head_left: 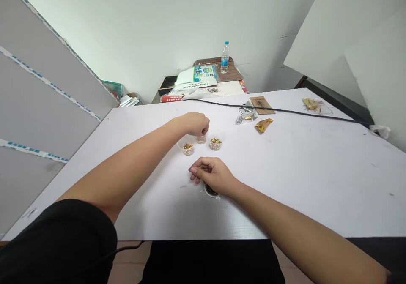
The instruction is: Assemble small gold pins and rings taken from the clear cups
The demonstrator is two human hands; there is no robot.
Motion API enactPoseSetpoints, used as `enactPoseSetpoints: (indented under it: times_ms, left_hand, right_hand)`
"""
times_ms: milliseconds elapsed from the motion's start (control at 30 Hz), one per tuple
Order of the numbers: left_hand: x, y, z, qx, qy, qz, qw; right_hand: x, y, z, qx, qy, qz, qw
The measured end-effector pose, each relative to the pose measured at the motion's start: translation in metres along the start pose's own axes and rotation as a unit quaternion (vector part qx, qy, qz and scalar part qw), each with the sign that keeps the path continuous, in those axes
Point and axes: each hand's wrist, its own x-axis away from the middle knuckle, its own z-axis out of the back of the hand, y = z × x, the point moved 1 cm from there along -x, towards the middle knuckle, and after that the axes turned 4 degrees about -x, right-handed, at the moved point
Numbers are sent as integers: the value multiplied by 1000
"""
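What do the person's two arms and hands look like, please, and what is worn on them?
The left arm has a wide, plain black sleeve ending near the elbow; a thin black cable shows beside it. Only a dark edge shows at the right elbow. The left hand and right hand are bare, without visible gloves, watch or rings.

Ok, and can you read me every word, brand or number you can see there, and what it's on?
Nothing here reads clearly enough to quote:
White, green and blue package: large slanted dark lettering, too blurred to be sure of.
Red strip: white characters, too small.
Water bottle: any print on its blue label is too small.
Brown packet: dark marks, too blurred to tell whether they are writing.
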Motion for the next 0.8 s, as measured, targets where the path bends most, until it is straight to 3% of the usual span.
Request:
enactPoseSetpoints:
  times_ms: [333,400,500,600,700,800]
  left_hand:
    - [6,-11,-2,38,30,-28,998]
    - [9,-17,-2,66,68,-37,995]
    - [22,-25,-1,132,169,-58,975]
    - [49,-23,-5,266,249,-52,930]
    - [84,-6,-21,464,244,-64,849]
    - [111,18,-47,565,274,-71,775]
  right_hand:
    - [-1,4,3,-1,-4,18,1000]
    - [-1,6,3,-18,-5,20,1000]
    - [-2,8,4,-24,8,28,999]
    - [-3,7,6,-16,24,45,999]
    - [-3,6,9,-1,37,72,997]
    - [-3,5,12,37,42,102,993]
